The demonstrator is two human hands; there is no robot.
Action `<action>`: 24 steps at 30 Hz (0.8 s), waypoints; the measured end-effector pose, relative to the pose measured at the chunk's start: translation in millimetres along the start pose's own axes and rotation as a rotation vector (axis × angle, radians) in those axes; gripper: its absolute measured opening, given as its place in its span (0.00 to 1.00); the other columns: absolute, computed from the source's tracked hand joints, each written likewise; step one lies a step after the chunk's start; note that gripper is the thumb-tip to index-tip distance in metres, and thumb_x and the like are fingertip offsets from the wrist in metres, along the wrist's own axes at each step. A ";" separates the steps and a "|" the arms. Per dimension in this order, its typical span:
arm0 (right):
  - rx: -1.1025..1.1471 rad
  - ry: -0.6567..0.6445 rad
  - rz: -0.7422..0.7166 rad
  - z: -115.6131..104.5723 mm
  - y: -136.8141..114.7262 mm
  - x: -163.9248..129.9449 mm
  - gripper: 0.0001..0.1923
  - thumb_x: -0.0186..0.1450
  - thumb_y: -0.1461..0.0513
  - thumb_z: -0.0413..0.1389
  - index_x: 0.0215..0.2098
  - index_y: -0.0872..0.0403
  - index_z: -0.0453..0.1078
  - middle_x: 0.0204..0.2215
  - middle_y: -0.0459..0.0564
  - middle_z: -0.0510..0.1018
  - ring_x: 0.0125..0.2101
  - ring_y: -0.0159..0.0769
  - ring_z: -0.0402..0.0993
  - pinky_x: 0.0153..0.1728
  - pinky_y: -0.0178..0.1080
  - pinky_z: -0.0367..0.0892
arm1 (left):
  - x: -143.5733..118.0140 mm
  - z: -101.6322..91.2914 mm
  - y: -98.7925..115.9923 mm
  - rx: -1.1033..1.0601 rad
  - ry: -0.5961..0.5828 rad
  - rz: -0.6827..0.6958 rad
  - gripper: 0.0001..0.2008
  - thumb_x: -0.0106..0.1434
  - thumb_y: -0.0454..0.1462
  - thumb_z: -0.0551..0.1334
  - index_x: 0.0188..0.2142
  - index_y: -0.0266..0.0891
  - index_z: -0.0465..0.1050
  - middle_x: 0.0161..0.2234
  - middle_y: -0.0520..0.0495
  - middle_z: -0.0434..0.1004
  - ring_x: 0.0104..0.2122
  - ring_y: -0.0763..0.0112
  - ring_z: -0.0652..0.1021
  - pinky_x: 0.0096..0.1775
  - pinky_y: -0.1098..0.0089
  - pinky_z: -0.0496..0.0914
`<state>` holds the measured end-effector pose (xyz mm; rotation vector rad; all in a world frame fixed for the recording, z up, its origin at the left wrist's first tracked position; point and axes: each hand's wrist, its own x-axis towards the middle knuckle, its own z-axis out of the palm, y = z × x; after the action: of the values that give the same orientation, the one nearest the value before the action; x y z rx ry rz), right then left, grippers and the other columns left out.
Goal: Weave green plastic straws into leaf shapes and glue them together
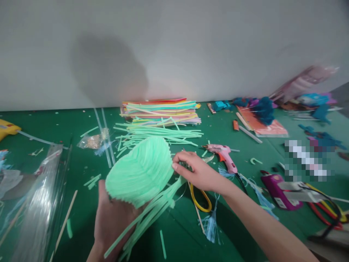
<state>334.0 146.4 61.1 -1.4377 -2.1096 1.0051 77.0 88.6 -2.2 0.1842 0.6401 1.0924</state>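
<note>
A mint-green leaf (139,174) made of fuzzy pipe cleaners, with slanted ribs and a jagged edge, is held up over the table. Loose pipe-cleaner ends (152,214) trail from its right side down to the lower left. My left hand (109,222) supports the leaf from below, thumb along its left edge; the other fingers are hidden behind it. At the leaf's right tip, my right hand (197,169) has thumb and forefinger closed on the edge, just above where the loose ends bunch together.
Behind lie green pipe cleaners (163,136) and a multicoloured stack (163,111) against the wall. To the right are a pink glue gun (222,154), yellow-handled scissors (201,202) and a purple box (280,191). Clear plastic packaging (40,203) lies left, near a yellow glue gun (8,129).
</note>
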 end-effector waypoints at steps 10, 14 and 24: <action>-0.333 0.104 -0.126 -10.3 -10.6 20.2 0.08 0.71 0.59 0.50 0.36 0.52 0.68 0.37 0.47 0.79 0.49 0.42 0.67 0.53 0.50 0.50 | 4.1 11.5 10.3 -0.019 -0.129 -0.319 0.26 0.71 0.41 0.41 0.56 0.37 0.72 0.46 0.42 0.82 0.55 0.62 0.74 0.61 0.55 0.58; -0.449 0.245 -0.136 -13.8 -12.6 10.5 0.09 0.71 0.57 0.49 0.43 0.52 0.69 0.44 0.50 0.79 0.57 0.45 0.62 0.56 0.52 0.51 | 6.6 17.0 13.5 0.004 -0.071 -0.259 0.30 0.70 0.39 0.34 0.62 0.35 0.64 0.43 0.46 0.82 0.59 0.70 0.69 0.59 0.58 0.59; -0.496 0.131 0.339 -29.3 22.5 -70.9 0.09 0.67 0.61 0.50 0.43 0.54 0.67 0.29 0.51 0.77 0.28 0.42 0.75 0.25 0.38 0.63 | 13.1 13.0 14.0 -0.355 -0.397 -0.322 0.35 0.72 0.46 0.35 0.67 0.17 0.32 0.62 0.29 0.63 0.64 0.68 0.61 0.63 0.68 0.52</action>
<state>395.7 96.1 68.8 -2.0892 -2.1527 0.4804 77.7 108.7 9.3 -0.0125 0.1073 0.8092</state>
